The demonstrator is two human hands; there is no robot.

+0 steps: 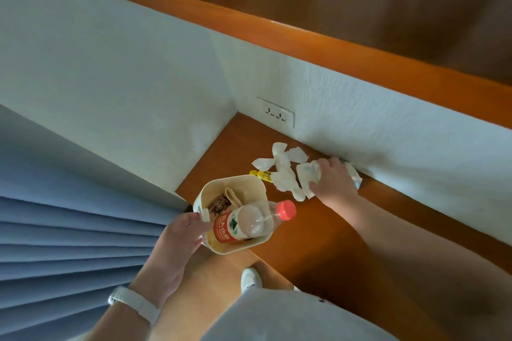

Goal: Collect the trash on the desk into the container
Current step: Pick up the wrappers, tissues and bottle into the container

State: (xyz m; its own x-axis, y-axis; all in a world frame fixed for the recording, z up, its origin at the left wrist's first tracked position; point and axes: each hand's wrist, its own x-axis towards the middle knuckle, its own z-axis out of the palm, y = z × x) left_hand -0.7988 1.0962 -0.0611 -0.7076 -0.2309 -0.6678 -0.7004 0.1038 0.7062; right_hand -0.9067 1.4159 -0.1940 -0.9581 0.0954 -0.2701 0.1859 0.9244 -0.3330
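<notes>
Head view, the only one I have. My left hand (181,232) is closed around the side of the cream container (232,213), gripping near its small handle and holding it at the near edge of the desk (327,232). The container already has a plastic bottle (249,223) lying across it, red cap sticking out over the right rim, plus some brown paper and a wrapper underneath.

My right hand (333,178) is down on the desk against the wall (388,130), fingers curled over a crumpled tissue (309,176), partly closed on it; can't tell if the grip is firm yet. More tissue scraps (282,166) are spread just left of that hand, some touching each other, and a small yellow wrapper (261,174) lies just behind the container's far rim. Another bit of tissue (356,177) pokes out on the right side of the hand.

Risks as I judge them: the scraps are loose and light, so one grab likely won't take them all and pieces may drop between desk and container. The bottle overhangs the rim and blocks much of the opening; pushing tissue in could tip it out. The container is held one-handed at the desk edge, so a knock could tilt it. The yellow wrapper is easy to miss.
</notes>
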